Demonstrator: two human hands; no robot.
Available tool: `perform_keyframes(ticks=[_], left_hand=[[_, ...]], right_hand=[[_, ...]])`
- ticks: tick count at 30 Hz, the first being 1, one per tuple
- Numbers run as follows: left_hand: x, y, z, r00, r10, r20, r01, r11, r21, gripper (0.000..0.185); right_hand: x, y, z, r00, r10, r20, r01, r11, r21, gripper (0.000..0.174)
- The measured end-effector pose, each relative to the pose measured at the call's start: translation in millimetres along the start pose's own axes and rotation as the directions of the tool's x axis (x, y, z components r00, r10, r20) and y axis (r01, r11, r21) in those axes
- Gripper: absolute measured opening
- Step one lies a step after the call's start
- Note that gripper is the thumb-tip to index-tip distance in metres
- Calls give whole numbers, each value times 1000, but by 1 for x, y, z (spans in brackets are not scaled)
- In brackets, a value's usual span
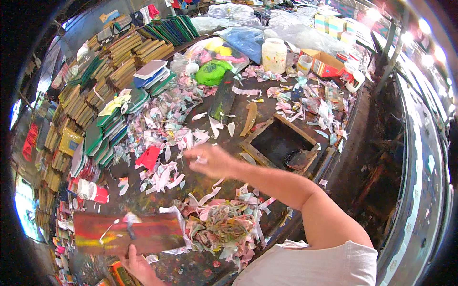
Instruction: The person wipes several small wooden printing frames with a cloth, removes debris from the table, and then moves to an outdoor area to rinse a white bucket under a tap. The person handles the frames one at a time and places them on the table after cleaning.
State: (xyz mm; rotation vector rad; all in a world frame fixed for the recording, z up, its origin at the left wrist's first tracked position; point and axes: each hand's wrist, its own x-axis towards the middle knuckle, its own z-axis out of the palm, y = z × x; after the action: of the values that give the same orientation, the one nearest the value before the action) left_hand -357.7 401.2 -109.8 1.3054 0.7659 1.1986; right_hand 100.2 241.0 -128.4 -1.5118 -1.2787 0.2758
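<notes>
At the lower left, my left hand point(137, 264) grips a flat rectangular board point(128, 232) smeared with red, yellow and brown, its thumb over the lower edge. Pale scraps lie on the board's face, and a white strip hangs along its right end. Blurred by motion, my right hand point(211, 161) reaches over the table beside a heap of pink and white scraps point(161, 114). A pale scrap point(201, 160) shows at its fingers; whether they hold it is unclear. Below that arm sits a crumpled, stained wad of scraps point(229, 221).
A wooden frame box point(259, 137) stands on the table point(200, 186) to the right. Farther back are a white plastic jar point(274, 56), a green bag point(213, 72) and an orange carton point(323, 64). Stacks of books with green covers point(103, 132) line the left side.
</notes>
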Motion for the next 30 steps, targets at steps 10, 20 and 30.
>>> perform_keyframes(ticks=[10,20,30], left_hand=[[-11,-3,83,902,-179,394,150,983,104,63],[-63,-13,41,957,-288,46,274,941,197,58],[-162,-4,-20,983,-114,-143,159,920,358,31]], right_hand=[[-99,-43,141,914,179,363,-383,674,632,81],[-78,-21,117,941,336,-19,-168,518,839,36],[45,1,18,812,473,-343,-126,715,688,62]])
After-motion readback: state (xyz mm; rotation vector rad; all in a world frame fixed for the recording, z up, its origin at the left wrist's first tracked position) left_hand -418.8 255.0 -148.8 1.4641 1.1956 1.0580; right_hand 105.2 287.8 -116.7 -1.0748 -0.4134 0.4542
